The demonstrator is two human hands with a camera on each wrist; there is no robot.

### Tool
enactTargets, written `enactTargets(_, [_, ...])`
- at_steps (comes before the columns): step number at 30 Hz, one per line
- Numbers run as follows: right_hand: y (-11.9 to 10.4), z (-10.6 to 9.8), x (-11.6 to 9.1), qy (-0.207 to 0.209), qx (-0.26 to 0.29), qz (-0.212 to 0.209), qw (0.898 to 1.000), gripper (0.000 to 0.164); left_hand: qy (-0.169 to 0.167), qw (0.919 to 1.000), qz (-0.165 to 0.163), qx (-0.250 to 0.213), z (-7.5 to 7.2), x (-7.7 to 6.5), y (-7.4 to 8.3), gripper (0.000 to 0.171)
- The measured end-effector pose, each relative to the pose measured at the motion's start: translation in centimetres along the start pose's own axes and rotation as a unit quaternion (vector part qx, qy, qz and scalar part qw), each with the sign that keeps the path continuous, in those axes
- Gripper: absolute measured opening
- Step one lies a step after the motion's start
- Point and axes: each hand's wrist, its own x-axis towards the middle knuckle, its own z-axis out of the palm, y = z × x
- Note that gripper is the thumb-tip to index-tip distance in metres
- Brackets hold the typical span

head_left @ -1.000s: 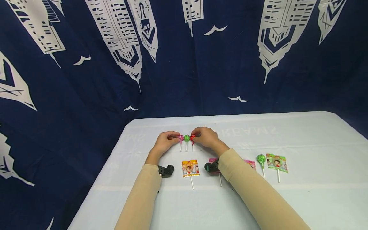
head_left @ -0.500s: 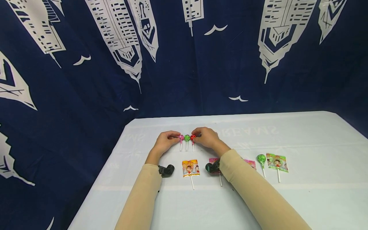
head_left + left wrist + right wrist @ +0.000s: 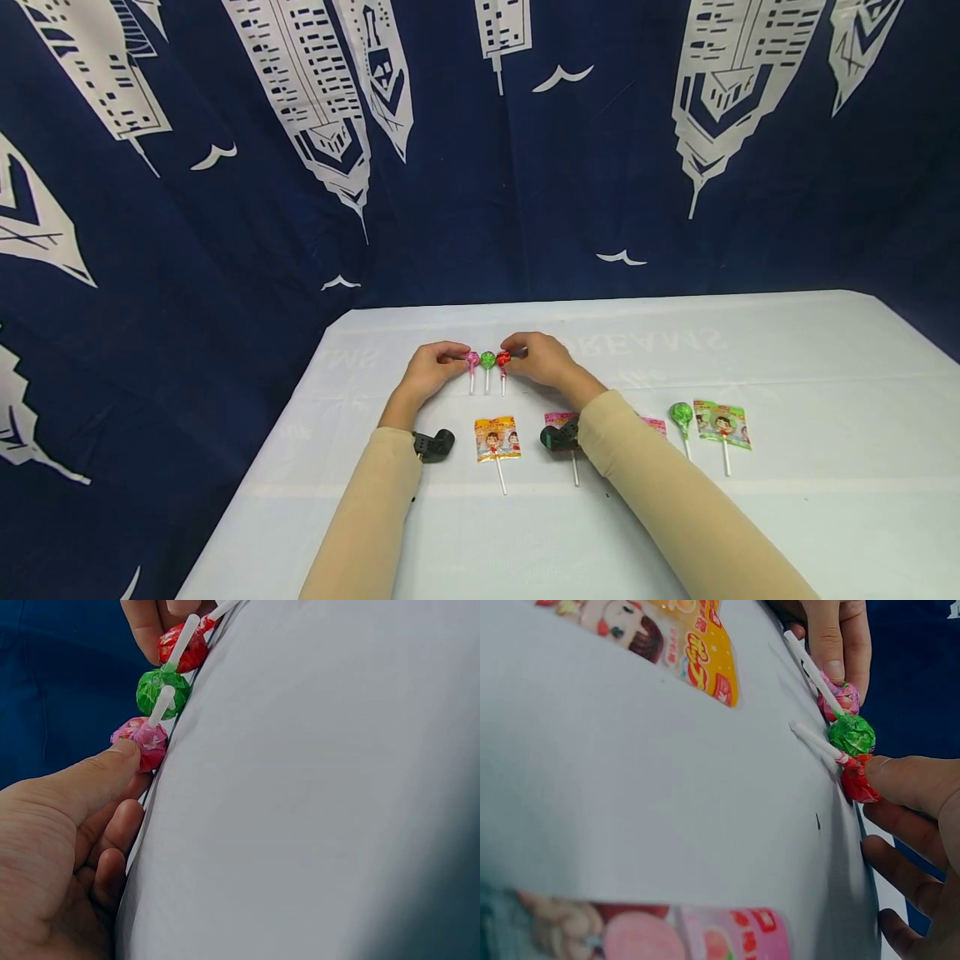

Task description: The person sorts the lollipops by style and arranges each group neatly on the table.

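Three wrapped lollipops lie side by side on the white table, sticks toward me. At the left of the row is a pink lollipop [image 3: 472,359], with a green lollipop [image 3: 488,360] in the middle and a red lollipop [image 3: 503,359] at the right. My left hand [image 3: 430,372] pinches the pink candy head, its thumb on the wrapper in the left wrist view. From the other side my right hand [image 3: 545,361] holds the red head [image 3: 861,782] between thumb and forefinger; its other fingers are spread. Neither hand grips the green one.
Nearer me lie an orange-bagged lollipop [image 3: 497,439], a pink-bagged lollipop [image 3: 558,419] partly behind the right wrist camera, a loose green lollipop [image 3: 681,414] and a green-bagged lollipop [image 3: 722,423]. Another pink wrapper [image 3: 656,425] shows past the right sleeve. A dark blue printed cloth [image 3: 510,208] hangs behind the table.
My right wrist and forearm have shifted slightly to the right, and the right fingers show a little more of the red candy. My left hand and the row look unchanged.
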Motion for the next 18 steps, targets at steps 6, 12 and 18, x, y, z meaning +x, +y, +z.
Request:
enactTargets(6, [0.1,-0.5,-0.5,0.0,0.023,-0.019,1.0,0.04,0.002,1.0,0.001,0.003,0.1,0.1,0.0,0.026])
enactTargets(12, [0.0,-1.2,-1.3,0.014,0.039,-0.043,0.998,0.039,0.001,1.0,0.0,0.007,0.1,0.2,-0.1,0.025])
enactTargets(18, [-0.2,-2.1,-2.7,0.029,0.046,-0.079,0.995,0.039,0.0,1.0,0.0,0.003,0.1,0.1,-0.2,0.026])
